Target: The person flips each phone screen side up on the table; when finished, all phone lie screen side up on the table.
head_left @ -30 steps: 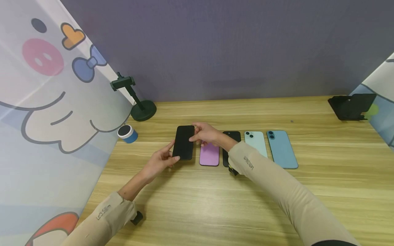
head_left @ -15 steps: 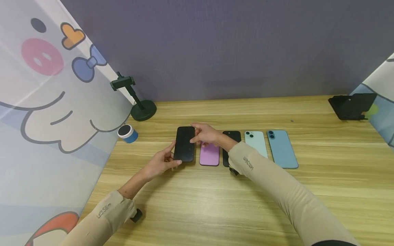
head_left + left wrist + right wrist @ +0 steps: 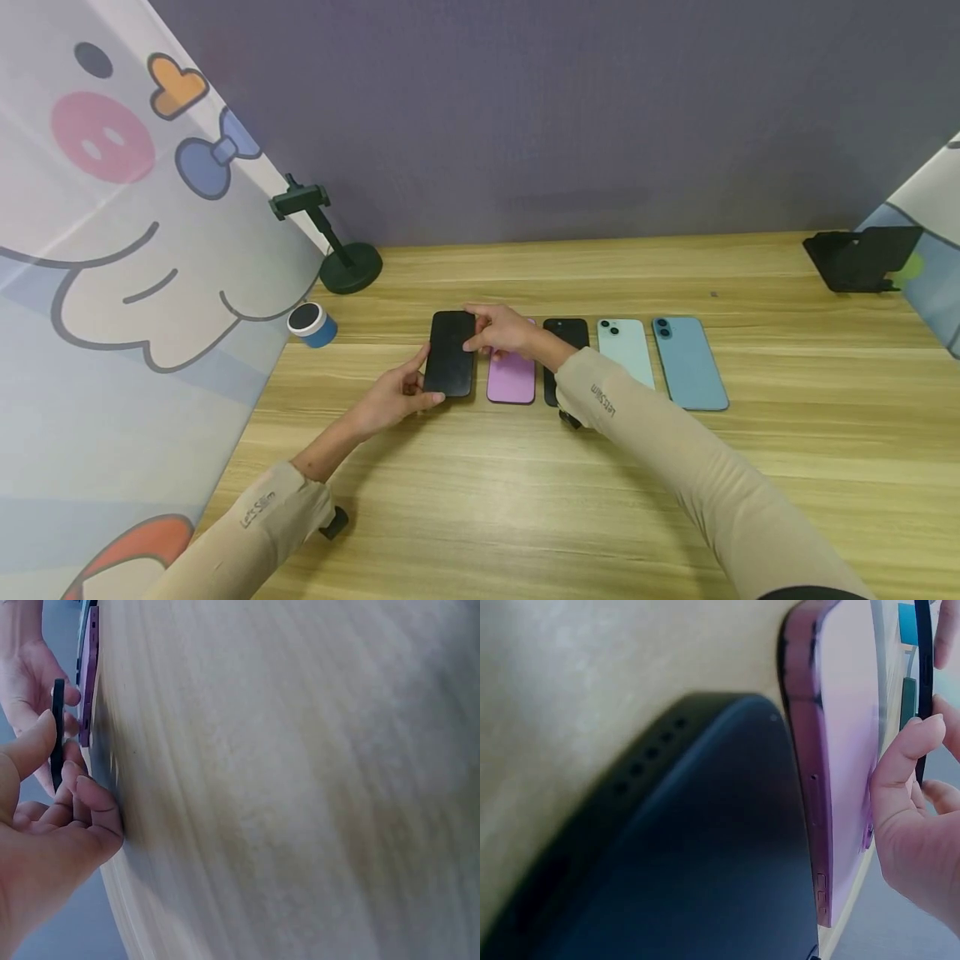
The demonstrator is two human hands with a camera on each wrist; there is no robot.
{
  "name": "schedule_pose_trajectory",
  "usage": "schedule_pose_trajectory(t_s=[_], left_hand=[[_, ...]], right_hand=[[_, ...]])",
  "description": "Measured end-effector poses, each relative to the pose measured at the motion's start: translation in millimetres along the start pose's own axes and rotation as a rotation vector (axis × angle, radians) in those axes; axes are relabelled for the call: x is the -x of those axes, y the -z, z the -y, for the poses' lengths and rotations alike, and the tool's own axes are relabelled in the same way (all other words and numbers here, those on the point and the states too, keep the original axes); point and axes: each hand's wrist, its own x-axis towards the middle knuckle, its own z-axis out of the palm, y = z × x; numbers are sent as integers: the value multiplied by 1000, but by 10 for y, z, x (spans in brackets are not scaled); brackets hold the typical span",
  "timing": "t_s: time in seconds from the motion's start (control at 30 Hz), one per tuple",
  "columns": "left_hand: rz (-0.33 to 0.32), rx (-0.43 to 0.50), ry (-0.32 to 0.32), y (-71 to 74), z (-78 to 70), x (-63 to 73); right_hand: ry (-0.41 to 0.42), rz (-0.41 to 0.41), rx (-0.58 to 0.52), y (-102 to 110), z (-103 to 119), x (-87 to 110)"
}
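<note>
A smartphone (image 3: 450, 354) with its dark face up is held between both hands, lifted a little off the table. My left hand (image 3: 392, 398) grips its lower left edge, thumb over the near corner. From the other side, my right hand (image 3: 504, 328) pinches the right edge near the upper half. In the left wrist view the black phone (image 3: 58, 727) appears edge-on between thumb and fingers. A purple phone (image 3: 512, 383) lies just under and beside my right hand, partly covered by it. Further right, a black phone (image 3: 566, 330) is partly hidden by my right forearm.
A mint phone (image 3: 626, 346) and a blue phone (image 3: 692, 365) lie back up at the row's right end. A dark green phone stand (image 3: 351, 268) and a blue-and-white jar (image 3: 313, 327) stand at left. A black folding stand (image 3: 862, 260) sits at the far right.
The held phone has shifted slightly toward me and to the right, both hands moving with it. My left thumb has slid slightly along the near edge. The other phones stay put.
</note>
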Motion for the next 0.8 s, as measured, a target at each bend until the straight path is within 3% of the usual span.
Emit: schedule_pose_trajectory(t_s=[0.3, 0.8], left_hand=[[48, -19, 13, 47, 0, -47], [94, -107, 34, 68, -53, -87]], right_hand=[[-16, -17, 52, 4, 2, 2], [-68, -39, 263, -21, 77, -24]])
